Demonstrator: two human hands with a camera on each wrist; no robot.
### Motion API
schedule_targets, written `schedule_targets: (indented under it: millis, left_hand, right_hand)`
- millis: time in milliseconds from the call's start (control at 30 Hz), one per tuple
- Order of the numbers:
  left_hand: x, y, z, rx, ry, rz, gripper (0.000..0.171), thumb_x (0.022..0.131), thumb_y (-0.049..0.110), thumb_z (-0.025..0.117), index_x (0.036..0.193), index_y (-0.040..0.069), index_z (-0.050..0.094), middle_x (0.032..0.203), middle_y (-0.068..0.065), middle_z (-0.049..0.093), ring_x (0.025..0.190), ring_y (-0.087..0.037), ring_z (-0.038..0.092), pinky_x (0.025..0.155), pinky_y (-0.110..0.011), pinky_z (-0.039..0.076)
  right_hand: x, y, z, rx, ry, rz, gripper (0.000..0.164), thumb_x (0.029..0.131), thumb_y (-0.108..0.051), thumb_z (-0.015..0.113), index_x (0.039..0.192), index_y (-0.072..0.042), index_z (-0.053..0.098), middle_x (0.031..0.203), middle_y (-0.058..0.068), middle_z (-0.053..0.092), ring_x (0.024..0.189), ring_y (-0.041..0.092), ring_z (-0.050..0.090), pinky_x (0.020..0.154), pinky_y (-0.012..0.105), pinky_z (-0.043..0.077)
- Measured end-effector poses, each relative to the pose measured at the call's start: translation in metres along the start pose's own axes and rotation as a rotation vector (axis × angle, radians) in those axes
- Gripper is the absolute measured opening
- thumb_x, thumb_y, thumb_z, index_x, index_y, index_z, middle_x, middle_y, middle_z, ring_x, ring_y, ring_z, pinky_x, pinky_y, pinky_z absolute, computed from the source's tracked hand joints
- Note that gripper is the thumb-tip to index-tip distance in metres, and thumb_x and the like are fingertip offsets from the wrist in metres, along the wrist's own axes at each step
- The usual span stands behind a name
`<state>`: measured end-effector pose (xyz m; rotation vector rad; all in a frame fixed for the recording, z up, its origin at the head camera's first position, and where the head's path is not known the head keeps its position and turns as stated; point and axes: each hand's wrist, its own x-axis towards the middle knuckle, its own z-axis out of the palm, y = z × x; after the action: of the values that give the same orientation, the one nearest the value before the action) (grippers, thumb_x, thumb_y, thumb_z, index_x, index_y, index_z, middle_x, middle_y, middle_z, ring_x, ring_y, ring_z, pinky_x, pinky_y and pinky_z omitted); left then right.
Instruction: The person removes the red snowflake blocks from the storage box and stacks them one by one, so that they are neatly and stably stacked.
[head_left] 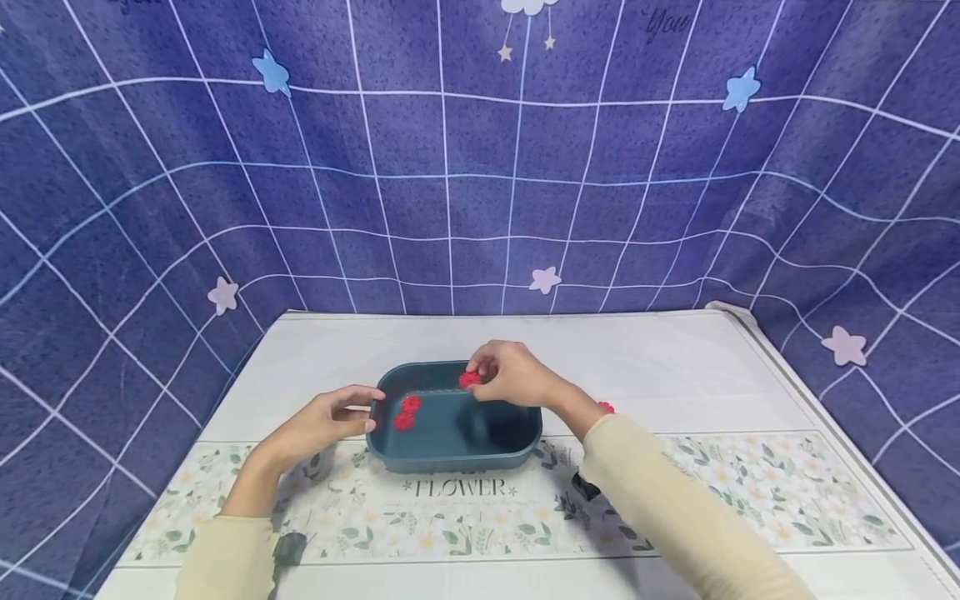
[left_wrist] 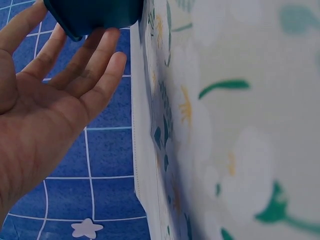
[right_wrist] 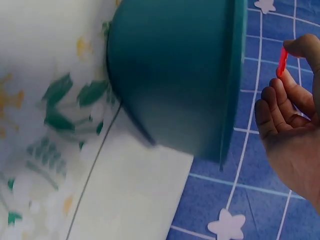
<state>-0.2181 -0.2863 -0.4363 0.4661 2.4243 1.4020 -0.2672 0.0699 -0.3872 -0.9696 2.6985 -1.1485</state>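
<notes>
Over one teal tub (head_left: 455, 461), the right hand (head_left: 517, 375) pinches one red disc (head_left: 470, 379), left hand (head_left: 322, 423) splayed at its left end, two discs (head_left: 403, 420) inside, another red piece (head_left: 606, 407) rightward.

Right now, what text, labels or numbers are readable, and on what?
"FLOWER": tablecloth, just below the teal tub in the head view.
"You": blue curtain, upper right.
Small print under "FLOWER": too small to read.
Curtain lettering, top left: cut off, unreadable.

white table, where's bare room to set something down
Bare: table between left hand and blue cloth, and right of the red piece by the right sleeve. Crowded: the teal tray, right hand over it, red pieces inside.
</notes>
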Motion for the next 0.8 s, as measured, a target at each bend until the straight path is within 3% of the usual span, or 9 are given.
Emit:
schedule_targets:
  millis: [567,800]
  left_hand:
    - [-0.001,0.001,-0.001,-0.001,-0.005,0.003,0.054,0.100,0.026,0.069,0.148,0.009,0.051,0.156,-0.024,0.047,0.138,-0.044,0.054,0.103,-0.037,0.059]
    - [0.000,0.001,-0.001,0.002,-0.004,0.007,0.054,0.100,0.028,0.070,0.148,0.009,0.052,0.156,-0.023,0.047,0.138,-0.044,0.055,0.103,-0.038,0.059]
  right_hand:
    - [-0.038,0.021,-0.035,-0.015,0.057,0.057,0.021,0.080,-0.010,0.081,0.099,-0.010,0.073,0.087,0.005,0.067,0.077,0.012,0.059,0.071,0.024,0.051]
    - [-0.055,0.031,-0.045,-0.019,0.096,0.046,0.020,0.078,-0.009,0.080,0.098,-0.008,0.074,0.088,0.010,0.068,0.081,0.020,0.062,0.073,0.022,0.051]
